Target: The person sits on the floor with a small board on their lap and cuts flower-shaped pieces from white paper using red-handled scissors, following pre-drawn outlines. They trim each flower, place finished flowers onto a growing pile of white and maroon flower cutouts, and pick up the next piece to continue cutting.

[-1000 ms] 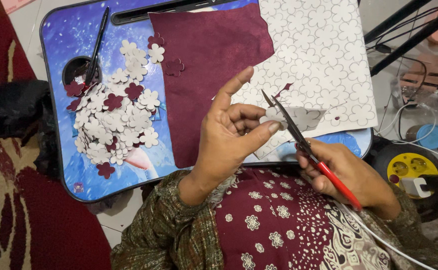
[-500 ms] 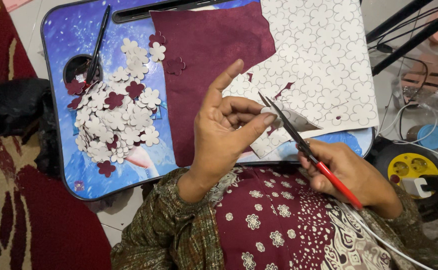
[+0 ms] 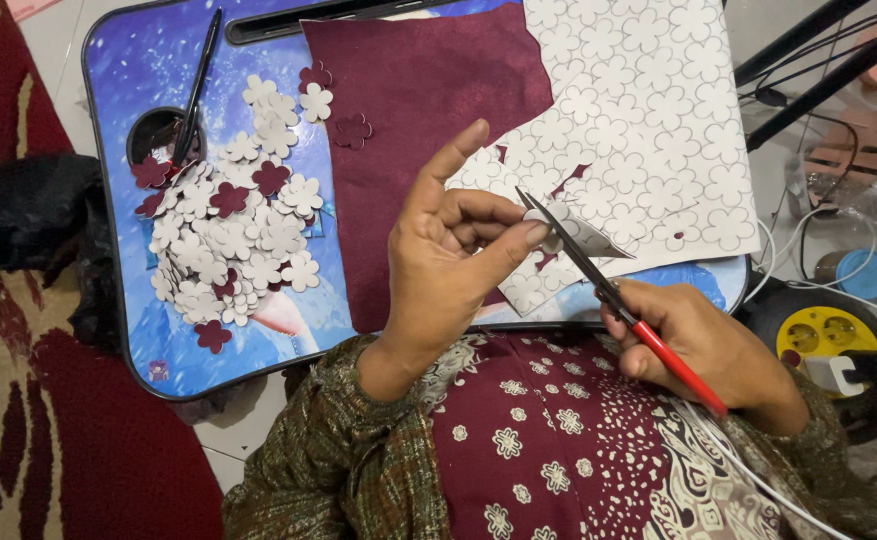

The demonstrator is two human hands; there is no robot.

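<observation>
My left hand (image 3: pixel 448 270) pinches a small white paper piece (image 3: pixel 586 232) between thumb and fingers, index finger raised. My right hand (image 3: pixel 703 345) grips red-handled scissors (image 3: pixel 608 290), whose dark blades cross that piece. Under both hands lies a white sheet printed with flower outlines (image 3: pixel 648 130), overlapping a maroon sheet (image 3: pixel 418 120). Both rest on a blue lap tray (image 3: pixel 138 60).
A heap of white and maroon cut-out flowers (image 3: pixel 233 225) covers the tray's left half. A black pen (image 3: pixel 196 90) leans in the tray's round cup hole. Black cloth (image 3: pixel 28 215) lies left. A yellow cable reel (image 3: pixel 826 330), a blue lid and wires sit right.
The scissors and my right hand have shifted slightly up and left into the paper piece. My left hand has turned a little, with the piece now showing past the blades.
</observation>
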